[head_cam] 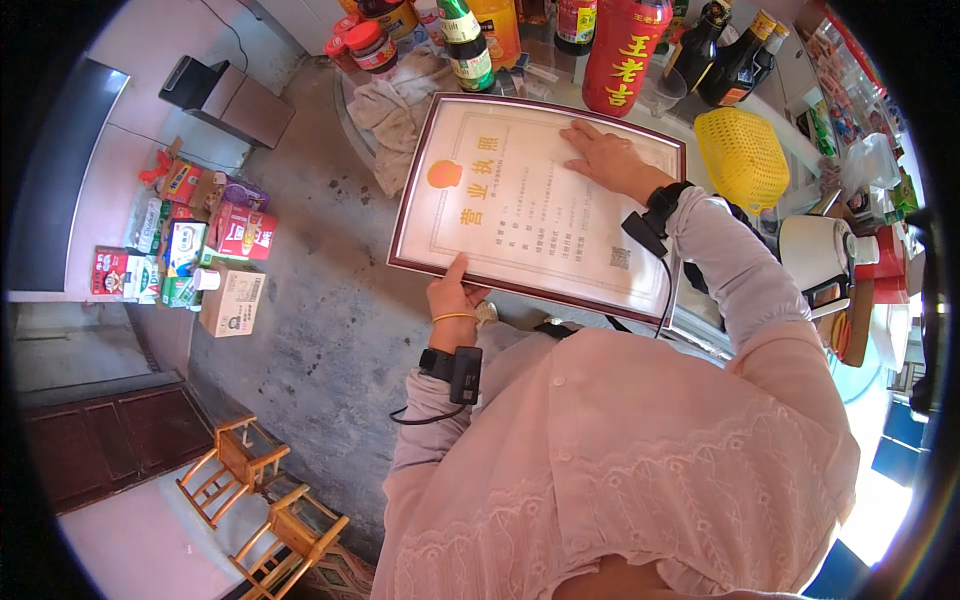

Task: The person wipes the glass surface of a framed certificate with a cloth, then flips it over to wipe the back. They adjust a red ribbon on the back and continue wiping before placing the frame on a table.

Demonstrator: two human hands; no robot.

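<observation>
A framed certificate (480, 225) with a dark red-brown frame and printed writing lies over the near edge of a glass-topped counter, partly jutting out past it. My left hand (454, 294) grips its lower left edge, thumb on top and fingers underneath. Spread flat on the glazed front near the upper right is my right hand (609, 157), holding nothing. A crumpled beige cloth (401, 112) lies by the frame's upper left corner. Just beyond the top edge stand a large red bottle (624, 60) and a green-capped dark bottle (466, 52).
A yellow plastic basket (742, 161), a clear cup (666, 94) and dark sauce bottles (731, 67) stand at the right. Beside them is a white kettle (816, 251). Cartons (240, 300) sit at the left; wooden chairs (289, 532) stand at the lower left.
</observation>
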